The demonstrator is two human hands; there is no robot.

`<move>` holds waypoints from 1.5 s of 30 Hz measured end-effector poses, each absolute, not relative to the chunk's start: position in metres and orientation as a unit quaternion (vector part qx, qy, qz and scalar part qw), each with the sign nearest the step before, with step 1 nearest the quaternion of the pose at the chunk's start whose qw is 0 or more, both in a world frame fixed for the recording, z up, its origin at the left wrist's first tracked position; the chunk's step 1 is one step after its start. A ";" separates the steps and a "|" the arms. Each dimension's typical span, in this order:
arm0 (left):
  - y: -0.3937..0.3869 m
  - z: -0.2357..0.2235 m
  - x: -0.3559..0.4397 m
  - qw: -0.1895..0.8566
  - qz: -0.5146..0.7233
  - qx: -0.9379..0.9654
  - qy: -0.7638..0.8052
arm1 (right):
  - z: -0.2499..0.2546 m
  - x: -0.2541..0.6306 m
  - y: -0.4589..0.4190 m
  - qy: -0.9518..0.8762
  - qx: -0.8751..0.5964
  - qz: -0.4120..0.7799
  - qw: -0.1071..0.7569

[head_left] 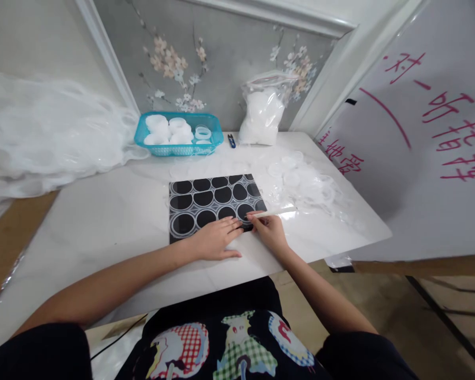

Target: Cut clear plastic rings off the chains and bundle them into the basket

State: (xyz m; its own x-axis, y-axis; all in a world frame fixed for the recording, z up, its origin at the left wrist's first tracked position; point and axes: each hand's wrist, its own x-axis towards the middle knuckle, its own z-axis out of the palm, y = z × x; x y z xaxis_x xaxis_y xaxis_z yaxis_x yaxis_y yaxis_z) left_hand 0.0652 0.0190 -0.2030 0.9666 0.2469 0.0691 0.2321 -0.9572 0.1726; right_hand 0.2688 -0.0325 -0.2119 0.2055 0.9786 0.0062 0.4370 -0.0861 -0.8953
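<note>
A black board (181, 202) with rows of pale oval rings lies on the white table in front of me. My left hand (216, 238) rests palm down on its near edge, fingers stretched out and holding nothing. Close beside it, my right hand (269, 232) pinches a slim white pen-like tool (279, 211) near its left end. That tool slants across the hand, with its far end pointing right. Its tip is near a ring at the board's lower right; whether it touches cannot be made out.
Behind the board stands a blue basket (174, 150) of white round pieces. Small blue thread snips (231, 141) lie beside a filled clear bag (261, 119). Clear ring-like scraps (304, 179) spread rightward. A large heap of white plastic (51, 126) fills the left; a whiteboard (419, 211) borders the right.
</note>
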 end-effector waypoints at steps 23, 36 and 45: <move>0.021 -0.181 0.050 0.201 0.069 0.970 0.114 | -0.182 0.336 0.048 -0.301 -0.694 0.179 0.629; 0.016 -0.191 0.013 0.078 0.140 0.985 0.069 | -0.189 0.264 -0.003 -0.318 -0.517 0.554 0.570; 0.017 -0.205 0.020 0.062 0.120 0.987 0.089 | -0.217 0.233 -0.028 -0.584 -0.620 0.359 0.382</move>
State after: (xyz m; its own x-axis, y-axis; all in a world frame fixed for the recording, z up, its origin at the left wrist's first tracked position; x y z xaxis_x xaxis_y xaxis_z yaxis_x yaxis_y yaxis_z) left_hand 0.0204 0.0166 -0.2051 0.9556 0.1903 0.2251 0.1604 -0.9764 0.1446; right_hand 0.2333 -0.0283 -0.2170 0.0605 0.9982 0.0005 0.4498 -0.0268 -0.8927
